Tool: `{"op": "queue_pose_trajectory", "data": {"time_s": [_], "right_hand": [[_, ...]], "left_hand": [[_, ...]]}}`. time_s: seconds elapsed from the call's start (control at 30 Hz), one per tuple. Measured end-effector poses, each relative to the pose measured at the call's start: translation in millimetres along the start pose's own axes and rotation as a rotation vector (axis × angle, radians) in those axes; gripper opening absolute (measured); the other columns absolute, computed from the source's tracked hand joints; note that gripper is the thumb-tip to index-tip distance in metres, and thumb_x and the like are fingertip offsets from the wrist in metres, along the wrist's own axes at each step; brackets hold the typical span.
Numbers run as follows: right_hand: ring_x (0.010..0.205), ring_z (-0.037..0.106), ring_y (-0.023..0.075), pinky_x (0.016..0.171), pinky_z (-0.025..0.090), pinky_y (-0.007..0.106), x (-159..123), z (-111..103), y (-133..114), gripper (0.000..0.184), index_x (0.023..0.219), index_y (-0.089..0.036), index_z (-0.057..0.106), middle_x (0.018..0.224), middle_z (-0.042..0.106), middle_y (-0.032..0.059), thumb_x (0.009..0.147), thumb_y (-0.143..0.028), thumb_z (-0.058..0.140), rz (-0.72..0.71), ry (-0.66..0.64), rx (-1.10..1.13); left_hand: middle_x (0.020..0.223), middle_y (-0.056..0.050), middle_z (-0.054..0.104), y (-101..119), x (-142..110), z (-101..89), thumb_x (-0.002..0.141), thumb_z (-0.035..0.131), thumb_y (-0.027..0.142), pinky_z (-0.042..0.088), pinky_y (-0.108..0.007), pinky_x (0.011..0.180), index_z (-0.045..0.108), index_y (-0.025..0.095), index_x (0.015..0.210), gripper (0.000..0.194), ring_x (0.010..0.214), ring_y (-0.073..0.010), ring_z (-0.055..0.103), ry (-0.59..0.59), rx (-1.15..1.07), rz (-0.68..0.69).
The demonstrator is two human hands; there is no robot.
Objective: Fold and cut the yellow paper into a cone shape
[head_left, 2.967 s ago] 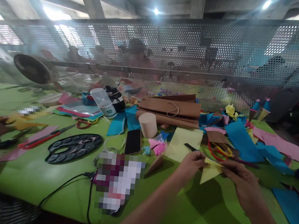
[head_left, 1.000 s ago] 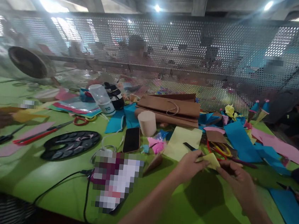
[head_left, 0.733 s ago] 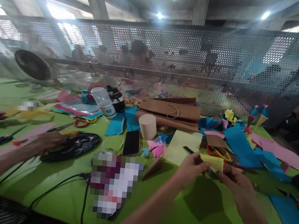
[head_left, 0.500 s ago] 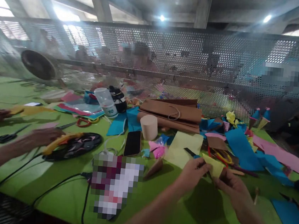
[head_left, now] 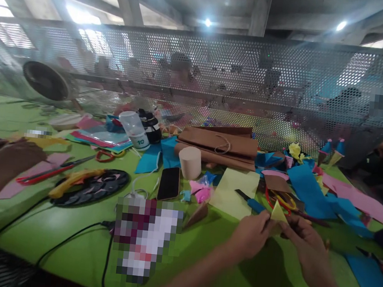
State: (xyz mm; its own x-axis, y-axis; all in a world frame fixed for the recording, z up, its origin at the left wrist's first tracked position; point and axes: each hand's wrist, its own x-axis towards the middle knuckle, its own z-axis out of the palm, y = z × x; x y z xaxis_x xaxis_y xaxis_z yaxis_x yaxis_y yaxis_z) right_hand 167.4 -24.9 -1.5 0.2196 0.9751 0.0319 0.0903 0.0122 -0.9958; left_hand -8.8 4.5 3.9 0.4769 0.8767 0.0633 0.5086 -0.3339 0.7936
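Observation:
A small piece of pale yellow paper point(head_left: 277, 213), folded to a point, is held between both my hands. My left hand point(head_left: 252, 232) pinches its left edge; my right hand point(head_left: 305, 237) grips the right side between thumb and fingers. Just beyond my left hand, a blue-handled knife point(head_left: 254, 204) lies on the table, its dark blade partly over a larger pale yellow sheet point(head_left: 230, 191). Past my right hand are a brown paper piece point(head_left: 278, 183) and scissors with yellow and red handles point(head_left: 288, 200), partly covered.
At left, another person's hands point(head_left: 19, 155) handle yellow paper point(head_left: 53, 141). A yellow glue gun point(head_left: 74, 181) rests on a black round stand point(head_left: 104, 189). Mid-table are a phone point(head_left: 169, 183), a cream roll point(head_left: 190, 162) and rolled brown paper point(head_left: 217, 141). Blue paper point(head_left: 368, 281) lies at right.
My hands have shifted slightly right and nearer; the yellow paper now points upward, and more of the knife's handle shows. The other person's hand has moved from beside the glue gun to the yellow paper.

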Motion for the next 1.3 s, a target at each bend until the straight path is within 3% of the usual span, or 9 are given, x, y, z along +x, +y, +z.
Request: {"op": "queue_pose_trajectory", "data": {"time_s": [0.13, 0.33, 0.47, 0.6, 0.73, 0.83, 0.93, 1.13, 1.3], "right_hand": [[0.087, 0.070, 0.0245, 0.076, 0.057, 0.034, -1, 0, -1, 0.045, 0.102, -0.025, 0.076, 0.095, 0.078, 0.0045, 0.070, -0.053, 0.089, 0.001, 0.015, 0.042], [0.070, 0.062, 0.0183, 0.064, 0.051, 0.030, -1, -3, -4, 0.035, 0.082, -0.024, 0.076, 0.075, 0.071, -0.0004, 0.067, -0.052, 0.091, -0.005, 0.130, 0.118], [0.077, 0.063, 0.0182, 0.067, 0.052, 0.029, 0, -5, -9, 0.032, 0.083, -0.027, 0.074, 0.082, 0.070, -0.0010, 0.069, -0.051, 0.089, -0.045, 0.206, 0.208], [0.077, 0.061, 0.0172, 0.067, 0.051, 0.028, 3, -8, -7, 0.030, 0.086, -0.027, 0.075, 0.086, 0.071, 0.0000, 0.070, -0.049, 0.089, -0.054, 0.225, 0.268], [0.070, 0.054, 0.0128, 0.060, 0.046, 0.024, 6, -11, -2, 0.030, 0.085, -0.028, 0.076, 0.082, 0.067, -0.0018, 0.067, -0.047, 0.092, -0.057, 0.239, 0.315], [0.077, 0.058, 0.0150, 0.064, 0.049, 0.025, 9, -12, 0, 0.032, 0.084, -0.029, 0.076, 0.088, 0.069, -0.0006, 0.065, -0.049, 0.093, -0.063, 0.240, 0.340], [0.082, 0.060, 0.0172, 0.067, 0.050, 0.028, 9, -13, 0, 0.030, 0.083, -0.031, 0.076, 0.092, 0.070, -0.0005, 0.065, -0.049, 0.093, -0.076, 0.234, 0.342], [0.085, 0.057, 0.0170, 0.069, 0.049, 0.027, 4, -12, -2, 0.027, 0.086, -0.031, 0.079, 0.090, 0.069, -0.0015, 0.067, -0.044, 0.093, -0.101, 0.220, 0.281], [0.087, 0.060, 0.0178, 0.072, 0.050, 0.028, 4, -7, -1, 0.027, 0.085, -0.031, 0.078, 0.091, 0.071, -0.0011, 0.068, -0.047, 0.091, -0.105, 0.205, 0.251]], "left_hand": [[0.075, -0.003, 0.062, -5, 1, 3.9, 0.106, 0.041, 0.038, 0.034, -0.030, 0.068, 0.056, 0.025, 0.101, 0.021, 0.069, -0.0235, 0.060, -0.003, 0.127, 0.052], [0.076, -0.003, 0.062, -4, 2, 2.0, 0.106, 0.043, 0.043, 0.036, -0.029, 0.068, 0.056, 0.025, 0.098, 0.024, 0.070, -0.0231, 0.061, -0.030, 0.206, 0.083], [0.079, -0.003, 0.060, -1, 3, -4.9, 0.106, 0.041, 0.041, 0.030, -0.028, 0.064, 0.054, 0.024, 0.089, 0.028, 0.070, -0.0207, 0.056, -0.065, 0.073, 0.067], [0.075, -0.001, 0.057, -3, 5, -9.2, 0.104, 0.045, 0.037, 0.028, -0.027, 0.062, 0.052, 0.023, 0.082, 0.027, 0.069, -0.0183, 0.051, -0.005, -0.040, 0.085], [0.072, 0.000, 0.056, -5, 6, -10.5, 0.101, 0.052, 0.040, 0.030, -0.026, 0.062, 0.054, 0.022, 0.078, 0.030, 0.068, -0.0165, 0.050, 0.032, -0.224, 0.076], [0.071, 0.000, 0.057, -6, 7, -11.0, 0.099, 0.055, 0.041, 0.032, -0.026, 0.063, 0.058, 0.020, 0.076, 0.031, 0.069, -0.0156, 0.051, 0.023, -0.349, 0.071], [0.070, 0.001, 0.057, -7, 7, -12.3, 0.097, 0.057, 0.043, 0.032, -0.026, 0.062, 0.062, 0.019, 0.076, 0.032, 0.066, -0.0147, 0.049, 0.008, -0.380, 0.059], [0.086, -0.004, 0.069, -6, 6, -14.1, 0.100, 0.052, 0.047, 0.038, -0.026, 0.068, 0.072, 0.019, 0.096, 0.035, 0.079, -0.0182, 0.058, 0.018, -0.409, 0.118], [0.077, -0.002, 0.067, -9, 8, -8.0, 0.101, 0.051, 0.042, 0.039, -0.025, 0.067, 0.066, 0.019, 0.080, 0.034, 0.073, -0.0170, 0.058, -0.011, -0.405, 0.079]]}}
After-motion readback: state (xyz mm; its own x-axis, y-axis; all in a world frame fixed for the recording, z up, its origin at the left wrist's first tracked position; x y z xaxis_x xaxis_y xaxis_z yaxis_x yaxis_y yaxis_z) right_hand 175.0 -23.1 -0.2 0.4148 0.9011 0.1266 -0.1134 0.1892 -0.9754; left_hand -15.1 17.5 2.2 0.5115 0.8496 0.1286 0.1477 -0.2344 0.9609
